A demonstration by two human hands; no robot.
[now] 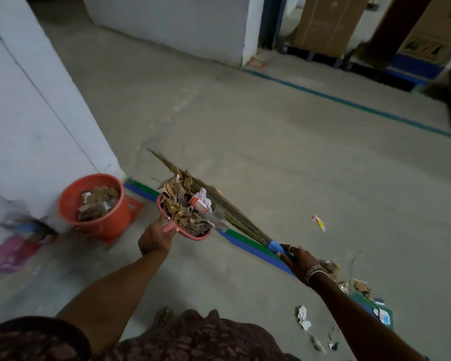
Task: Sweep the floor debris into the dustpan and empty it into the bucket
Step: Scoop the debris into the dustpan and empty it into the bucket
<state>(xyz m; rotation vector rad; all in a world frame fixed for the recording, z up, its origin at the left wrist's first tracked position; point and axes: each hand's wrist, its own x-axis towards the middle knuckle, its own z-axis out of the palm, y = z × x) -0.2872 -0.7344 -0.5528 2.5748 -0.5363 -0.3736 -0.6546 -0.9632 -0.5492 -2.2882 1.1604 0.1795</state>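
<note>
1. Left hand (154, 238) grips the pink dustpan (201, 237) by its handle; right hand (298, 256) grips the broom (227, 207) at its blue collar.
2. Grey concrete floor (271, 152), blue-green tape (349, 102); white wall (37, 113) upper left, cardboard boxes (328, 22) upper right.
3. Dustpan, heaped with debris (185, 212), is at centre frame, right of the orange bucket (115, 222); scraps (303, 317) lie lower right.
4. Box print is too blurred to read.

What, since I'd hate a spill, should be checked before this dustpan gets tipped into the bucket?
1. Grip: the left hand grips the dustpan handle: ok.
2. Load: debris is heaped above the rim: not ok, could spill.
3. Position: dustpan above the bucket: not ok, it is to the bucket's right.
4. Room in bucket: ok, contents sit below its rim.
5. The right hand holds the broom: ok.
6. Floor finished: not ok, paper scraps lie there.
</note>
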